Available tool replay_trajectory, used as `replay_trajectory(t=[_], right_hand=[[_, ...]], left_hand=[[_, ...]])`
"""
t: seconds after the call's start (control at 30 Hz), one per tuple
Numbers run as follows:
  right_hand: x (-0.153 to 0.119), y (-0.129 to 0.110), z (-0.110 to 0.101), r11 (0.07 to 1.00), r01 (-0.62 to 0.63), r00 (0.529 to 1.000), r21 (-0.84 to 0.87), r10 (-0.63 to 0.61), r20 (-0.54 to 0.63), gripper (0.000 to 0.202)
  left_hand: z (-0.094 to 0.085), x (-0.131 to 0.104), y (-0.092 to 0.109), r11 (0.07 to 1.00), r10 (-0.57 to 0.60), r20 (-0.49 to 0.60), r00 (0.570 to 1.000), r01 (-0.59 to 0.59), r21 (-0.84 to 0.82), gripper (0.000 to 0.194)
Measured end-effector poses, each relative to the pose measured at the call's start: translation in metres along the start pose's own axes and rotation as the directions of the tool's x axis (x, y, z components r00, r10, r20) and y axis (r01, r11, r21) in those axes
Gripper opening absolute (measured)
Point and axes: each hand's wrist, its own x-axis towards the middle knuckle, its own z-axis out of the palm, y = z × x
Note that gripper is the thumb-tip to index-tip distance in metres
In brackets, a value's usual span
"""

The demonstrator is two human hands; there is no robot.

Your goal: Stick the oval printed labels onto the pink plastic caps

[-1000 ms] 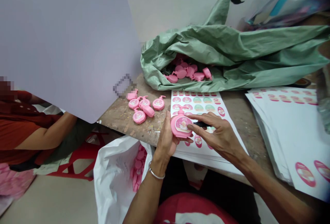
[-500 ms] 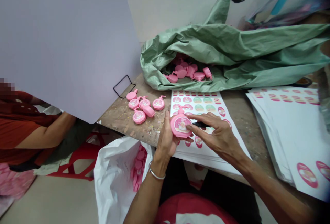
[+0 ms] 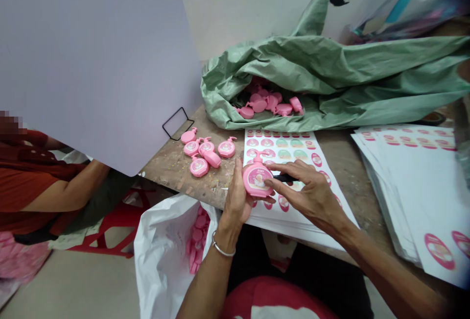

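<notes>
A pink pump-shaped bottle (image 3: 257, 179) with a picture label on its face is gripped by my left hand (image 3: 237, 194) above the table's front edge. My right hand (image 3: 306, 186) has its thumb on the label's right side and its fingers round a thin black tool (image 3: 285, 178). Beneath both hands lies a sheet of round and oval stickers (image 3: 293, 143). Several more pink bottles (image 3: 199, 166) form a loose group on the table to the left, some with labels showing.
A green sack (image 3: 330, 79) with pink bottles in its mouth lies across the back. Stacked sticker sheets (image 3: 414, 186) are at right. A white bag (image 3: 157, 245) of pink pieces hangs below the table's left edge. A person in orange (image 3: 33, 182) sits beyond a pale panel (image 3: 91, 54).
My hands and the bottle hold nearly the same pose. The view has shifted very slightly.
</notes>
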Motion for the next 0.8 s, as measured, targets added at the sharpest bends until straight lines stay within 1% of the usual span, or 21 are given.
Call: replay_trajectory(t=[0.2,0.43,0.7,0.8], right_hand=[[0.0008,0.001,-0.0005,1.0,0.008,1.0,-0.016,-0.008,0.014,0.024],[0.0005,0.0015,0.0002,0.999,0.022,1.0,-0.039,-0.022,0.002,0.025],[0.0002,0.001,0.0012,0.999,0.02,1.0,-0.041,-0.02,-0.002,0.025],[0.0002,0.0019,0.0016,0.999,0.027,1.0,-0.044,-0.028,-0.004,0.025]], left_hand=[[-0.0008,-0.0009,0.0003,1.0,-0.005,-0.011,1.0,0.006,0.005,0.062],[-0.0001,-0.0002,-0.0001,1.0,-0.003,-0.004,1.0,0.003,0.007,0.064],[-0.0008,0.0008,-0.001,1.0,-0.004,-0.02,1.0,0.004,0.016,0.068],[0.0006,0.0,-0.0011,1.0,0.011,-0.046,0.999,-0.01,0.021,0.066]])
